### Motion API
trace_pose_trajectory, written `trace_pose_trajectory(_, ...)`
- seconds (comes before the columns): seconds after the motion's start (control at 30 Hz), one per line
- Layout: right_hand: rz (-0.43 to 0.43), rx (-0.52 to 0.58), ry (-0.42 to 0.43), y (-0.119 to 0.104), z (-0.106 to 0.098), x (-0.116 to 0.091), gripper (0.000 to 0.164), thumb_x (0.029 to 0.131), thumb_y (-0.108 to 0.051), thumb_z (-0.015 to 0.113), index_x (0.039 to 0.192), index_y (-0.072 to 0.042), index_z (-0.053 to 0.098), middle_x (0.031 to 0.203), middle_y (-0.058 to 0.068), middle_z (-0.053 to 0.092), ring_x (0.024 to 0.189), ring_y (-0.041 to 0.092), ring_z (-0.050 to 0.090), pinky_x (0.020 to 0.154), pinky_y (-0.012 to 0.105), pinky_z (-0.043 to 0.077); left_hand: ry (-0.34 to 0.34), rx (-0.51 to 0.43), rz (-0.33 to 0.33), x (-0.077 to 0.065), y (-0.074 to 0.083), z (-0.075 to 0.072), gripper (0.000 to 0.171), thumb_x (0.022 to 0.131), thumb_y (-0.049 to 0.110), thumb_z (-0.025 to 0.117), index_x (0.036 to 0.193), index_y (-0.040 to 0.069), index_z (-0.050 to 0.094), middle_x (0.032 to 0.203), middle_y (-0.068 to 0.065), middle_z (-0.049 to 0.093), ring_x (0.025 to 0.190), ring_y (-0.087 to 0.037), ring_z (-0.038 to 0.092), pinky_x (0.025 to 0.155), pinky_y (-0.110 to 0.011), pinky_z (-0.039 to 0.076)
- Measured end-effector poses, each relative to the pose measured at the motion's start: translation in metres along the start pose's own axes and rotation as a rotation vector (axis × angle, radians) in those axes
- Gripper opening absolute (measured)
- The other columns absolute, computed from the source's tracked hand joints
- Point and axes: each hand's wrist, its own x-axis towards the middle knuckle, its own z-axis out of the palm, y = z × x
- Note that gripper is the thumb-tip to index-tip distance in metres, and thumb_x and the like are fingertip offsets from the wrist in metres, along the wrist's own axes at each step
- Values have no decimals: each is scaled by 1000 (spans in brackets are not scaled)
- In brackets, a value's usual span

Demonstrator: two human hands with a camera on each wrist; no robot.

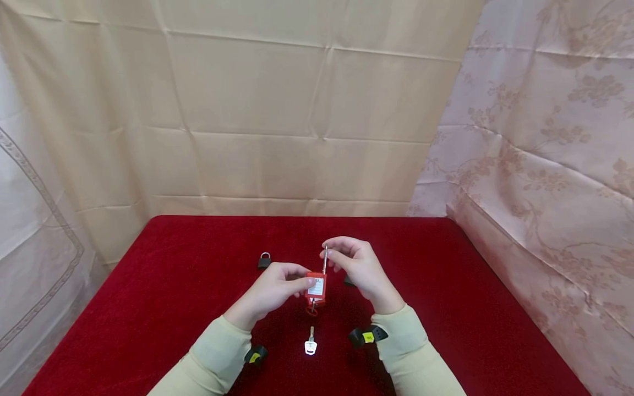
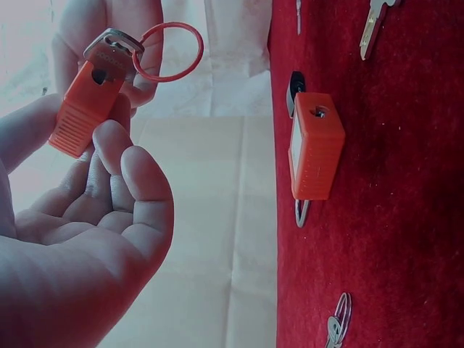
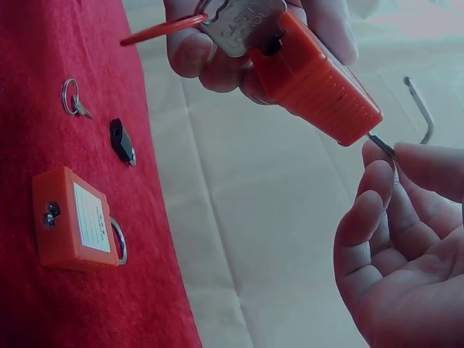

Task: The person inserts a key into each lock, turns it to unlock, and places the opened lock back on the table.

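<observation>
Left hand (image 1: 269, 289) pinches the red padlock (image 1: 316, 288) by its body, held above the counter (image 1: 173, 286) between both hands; key (image 3: 239, 25) seated in its underside, red ring (image 2: 168, 51) dangling. Right hand (image 1: 360, 268) pinches the raised steel shackle (image 1: 324, 259). Risk: a thin fingertip hold may slip, dropping the lock onto the spare key (image 1: 310, 343) directly beneath.

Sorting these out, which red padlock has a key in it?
The red padlock held up in the left hand; a key with a red ring sits in it. The red padlock on the cloth has none.
</observation>
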Motion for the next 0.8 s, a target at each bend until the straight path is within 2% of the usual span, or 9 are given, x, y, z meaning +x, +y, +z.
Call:
trace_pose_trajectory(0.17,18,49,-26,5,-4,2,20,98,-4,65,116,5,68,102,20,73,83,22,67,68,32,54,5,-5,-10,0,-1,-1,26,96,19,71,113,0,73,92,-6,72,85,-30,64,81,-48,54)
trace_pose_trajectory(0.37,126,220,-27,19,-12,4,22,97,3,60,117,14,63,95,9,72,80,19,65,66,26,52,21,-13,-37,0,-2,-3,26,97,20,71,114,0,72,93,-6,72,83,-23,63,83,-54,53)
trace_pose_trajectory(0.43,156,248,-31,23,-13,4,24,97,4,59,117,16,62,95,11,72,78,17,64,66,26,52,25,-10,-44,0,-2,-3,27,97,20,71,114,0,72,93,-6,72,83,-24,64,83,-53,53)
trace_pose_trajectory(0.63,185,235,-58,26,-15,3,29,96,4,60,119,22,56,100,25,70,75,15,62,65,26,53,31,-2,-62,1,-4,-4,28,96,21,72,115,1,72,94,-7,72,89,-36,64,82,-49,53)
trace_pose_trajectory(0.8,189,235,-63,28,-16,4,24,96,3,60,115,18,61,98,24,70,75,15,62,65,25,53,33,1,-66,1,-4,-4,27,96,22,71,115,1,72,94,-6,72,88,-35,64,83,-51,53)
